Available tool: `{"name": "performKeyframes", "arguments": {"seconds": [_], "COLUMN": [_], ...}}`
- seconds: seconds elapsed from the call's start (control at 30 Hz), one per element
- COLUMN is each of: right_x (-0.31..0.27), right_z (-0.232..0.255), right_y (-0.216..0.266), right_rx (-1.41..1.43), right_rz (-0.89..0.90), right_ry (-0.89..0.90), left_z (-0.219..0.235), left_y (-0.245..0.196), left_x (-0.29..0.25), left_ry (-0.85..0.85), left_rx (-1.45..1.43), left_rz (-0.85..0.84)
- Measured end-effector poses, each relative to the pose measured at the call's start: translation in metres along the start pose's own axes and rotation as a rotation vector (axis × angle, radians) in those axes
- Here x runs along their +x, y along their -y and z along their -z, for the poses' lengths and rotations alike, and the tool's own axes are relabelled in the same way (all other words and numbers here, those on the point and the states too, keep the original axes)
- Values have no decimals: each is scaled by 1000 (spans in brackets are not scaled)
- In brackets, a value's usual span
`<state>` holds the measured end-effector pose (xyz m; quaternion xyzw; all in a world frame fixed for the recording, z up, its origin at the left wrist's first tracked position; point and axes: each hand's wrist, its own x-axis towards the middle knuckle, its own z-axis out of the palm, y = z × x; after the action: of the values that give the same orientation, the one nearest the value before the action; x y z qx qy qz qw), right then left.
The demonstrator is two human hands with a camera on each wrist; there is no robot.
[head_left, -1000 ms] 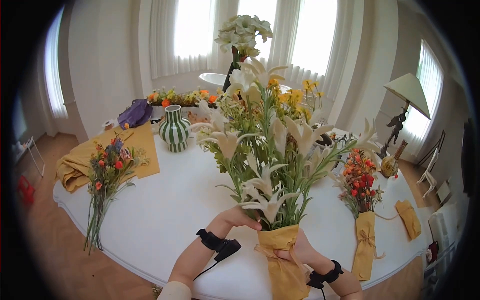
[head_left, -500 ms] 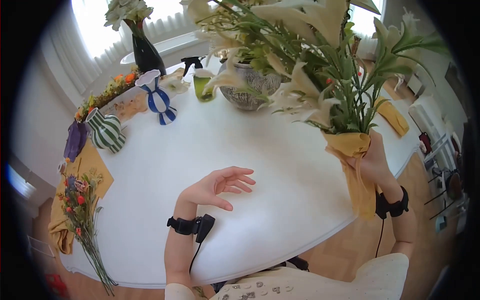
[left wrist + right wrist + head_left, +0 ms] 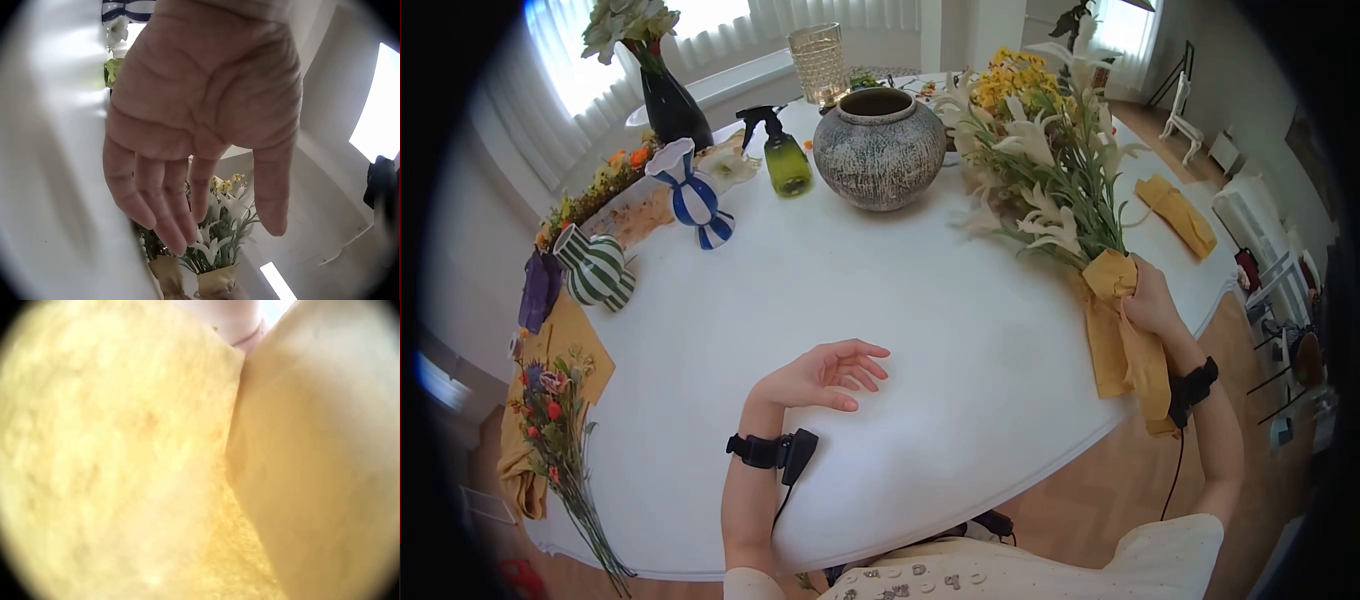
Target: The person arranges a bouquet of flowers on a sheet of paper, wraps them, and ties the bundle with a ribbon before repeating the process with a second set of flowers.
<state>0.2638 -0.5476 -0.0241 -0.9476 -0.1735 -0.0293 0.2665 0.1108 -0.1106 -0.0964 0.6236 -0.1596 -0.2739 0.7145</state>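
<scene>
On the right side of the head view, my right hand (image 3: pixel 1153 298) grips a bouquet of white lily-like flowers (image 3: pixel 1048 218) by its yellow paper wrap (image 3: pixel 1142 365). The bouquet leans away, its blooms towards the back of the table. A second yellow-wrapped bundle (image 3: pixel 1106 355) lies against its left side, its flowers mostly hidden. Yellow wrapping paper (image 3: pixel 125 456) fills the right wrist view. My left hand (image 3: pixel 825 375) hovers over the front of the white table (image 3: pixel 820 310), fingers loosely bent and palm empty; the left wrist view shows its palm (image 3: pixel 200 106).
A grey textured pot (image 3: pixel 880 155), a green spray bottle (image 3: pixel 786 165) and a glass holder (image 3: pixel 817 65) stand at the back. Striped vases, blue (image 3: pixel 693 200) and green (image 3: pixel 598 270), stand left, near loose flowers (image 3: pixel 555 420). A folded yellow wrap (image 3: pixel 1177 217) lies right.
The left hand has let go of the bouquet and drawn back left. My right hand has carried the bouquet to the right, then lowered it beside the other bundle. The head view has turned.
</scene>
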Motion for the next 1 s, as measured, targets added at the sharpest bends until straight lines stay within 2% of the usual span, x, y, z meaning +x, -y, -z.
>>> {"name": "performKeyframes", "arguments": {"seconds": [0.03, 0.1, 0.13, 0.2, 0.23, 0.3, 0.33, 0.4, 0.47, 0.53, 0.6, 0.67, 0.7, 0.77, 0.83, 0.87, 0.93, 1.0], "right_x": [3, 6, 5, 2, 4, 16, 27, 55, 77, 104, 122, 139, 155, 161, 160, 163, 180, 202], "right_z": [-14, -36, -38, -40, -34, -10, 2, 30, 46, 47, 41, 29, 12, 1, 0, -3, -22, -33], "right_y": [-13, -34, -30, -20, -14, 0, 1, -4, -11, -51, -86, -117, -173, -173, -180, -192, -209, -237], "right_rx": [7, -74, -71, -221, -216, -312, -304, -340, -262, -317, -379, -581, -802, -781, -769, -861, -1003, -952], "right_rz": [-3, -58, -58, 78, 82, 69, 77, -72, -248, -279, -300, -370, -190, -175, -153, -28, 267, 120], "right_ry": [-2, 117, 118, 131, 133, 406, 407, 432, 411, 369, 324, 338, 300, 266, 233, 147, -37, 111], "left_z": [1, 1, 1, 1, 1, 0, -1, -5, -26, -64, -108, -144, -152, -159, -146, -137, -124, -115], "left_y": [2, 2, 2, 3, 4, 9, 12, 12, 0, -19, -22, -7, -2, 3, 10, 16, 28, 35], "left_x": [0, 1, 1, 1, 1, 3, 3, 13, 37, 81, 124, 163, 177, 201, 220, 229, 241, 249], "left_ry": [24, 48, 71, 89, 94, 88, 73, 62, -13, 21, 60, -76, -74, -186, -146, -113, -146, -60], "left_rx": [2, 5, -5, -16, -26, -30, -24, -12, 236, 491, 747, 1320, 1317, 1661, 1642, 1631, 1559, 1391], "left_rz": [-12, -21, -18, -8, 8, 25, 40, 67, 173, 90, -200, -494, -495, -505, -450, -384, -370, -343]}}
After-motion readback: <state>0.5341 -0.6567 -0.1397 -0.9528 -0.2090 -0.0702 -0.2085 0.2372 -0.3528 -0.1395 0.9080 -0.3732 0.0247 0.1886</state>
